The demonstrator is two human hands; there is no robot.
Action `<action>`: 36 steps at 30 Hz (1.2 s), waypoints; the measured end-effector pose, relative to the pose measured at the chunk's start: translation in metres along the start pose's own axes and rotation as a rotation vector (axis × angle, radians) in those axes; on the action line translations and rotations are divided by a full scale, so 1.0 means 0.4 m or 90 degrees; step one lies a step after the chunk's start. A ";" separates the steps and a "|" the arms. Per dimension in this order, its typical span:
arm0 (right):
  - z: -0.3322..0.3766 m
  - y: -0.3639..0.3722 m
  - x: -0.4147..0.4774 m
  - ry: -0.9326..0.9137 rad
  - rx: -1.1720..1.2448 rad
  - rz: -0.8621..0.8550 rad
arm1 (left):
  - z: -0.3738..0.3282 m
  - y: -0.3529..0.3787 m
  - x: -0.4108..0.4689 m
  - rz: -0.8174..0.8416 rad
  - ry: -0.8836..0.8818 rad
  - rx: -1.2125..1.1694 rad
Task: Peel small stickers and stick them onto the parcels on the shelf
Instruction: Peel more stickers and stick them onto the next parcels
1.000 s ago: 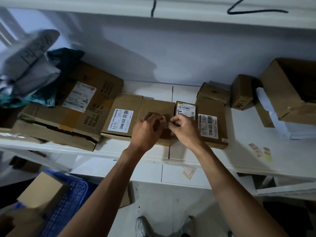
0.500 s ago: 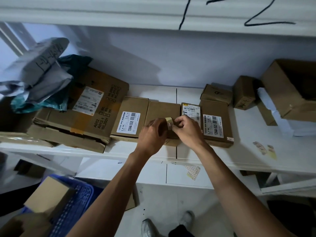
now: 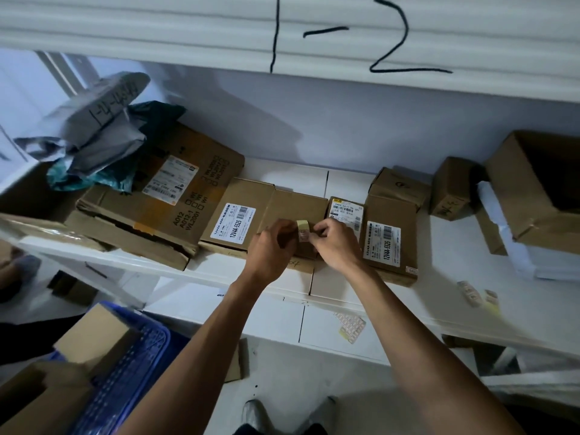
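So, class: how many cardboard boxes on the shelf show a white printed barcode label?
4: the big box at left, the flat box beside it, the small box behind the right hand, and the box right of it. Others may be hidden.

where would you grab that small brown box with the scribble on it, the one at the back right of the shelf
Take the small brown box across its two narrow side faces, coming from the front and above. It stands on end, apart from the flat parcels, with open shelf in front, so fingers likely fit both sides. Its back looks crowded by the large open carton.
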State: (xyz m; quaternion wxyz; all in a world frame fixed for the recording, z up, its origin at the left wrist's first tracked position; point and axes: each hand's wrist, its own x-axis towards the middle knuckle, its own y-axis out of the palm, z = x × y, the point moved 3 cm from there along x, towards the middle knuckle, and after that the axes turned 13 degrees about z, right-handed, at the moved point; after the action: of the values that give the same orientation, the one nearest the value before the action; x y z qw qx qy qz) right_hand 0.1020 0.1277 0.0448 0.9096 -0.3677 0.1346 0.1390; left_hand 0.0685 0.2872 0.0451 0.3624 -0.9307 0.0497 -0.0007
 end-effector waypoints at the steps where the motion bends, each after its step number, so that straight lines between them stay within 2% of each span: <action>1: -0.001 -0.001 0.000 0.004 -0.001 0.002 | 0.000 0.003 -0.004 -0.004 0.004 -0.004; 8: 0.027 0.009 0.015 0.029 -0.034 0.014 | -0.002 0.016 -0.005 0.003 0.019 -0.045; 11: 0.024 0.016 0.022 0.032 0.036 0.015 | 0.013 0.016 0.001 0.016 0.009 -0.116; 14: 0.023 0.017 0.011 0.001 0.171 0.040 | 0.021 0.005 0.004 0.023 0.015 -0.243; 19: 0.042 -0.006 -0.042 -0.088 0.245 0.040 | 0.019 -0.019 0.012 0.047 0.018 -0.360; 22: 0.058 -0.015 -0.061 -0.130 0.256 0.055 | 0.013 -0.023 0.010 0.098 0.009 -0.365; 30: 0.092 -0.036 -0.097 -0.201 0.225 0.074 | -0.026 -0.082 -0.023 0.090 0.017 -0.451; 36: 0.099 -0.050 -0.108 -0.222 0.289 0.046 | -0.041 -0.088 -0.025 0.136 0.004 -0.538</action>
State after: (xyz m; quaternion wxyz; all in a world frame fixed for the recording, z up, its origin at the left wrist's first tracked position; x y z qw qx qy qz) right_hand 0.0746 0.1353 0.0998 0.9724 -0.1201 0.0167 0.1991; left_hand 0.0613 0.3027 0.0814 -0.0522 -0.9869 0.1428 0.0546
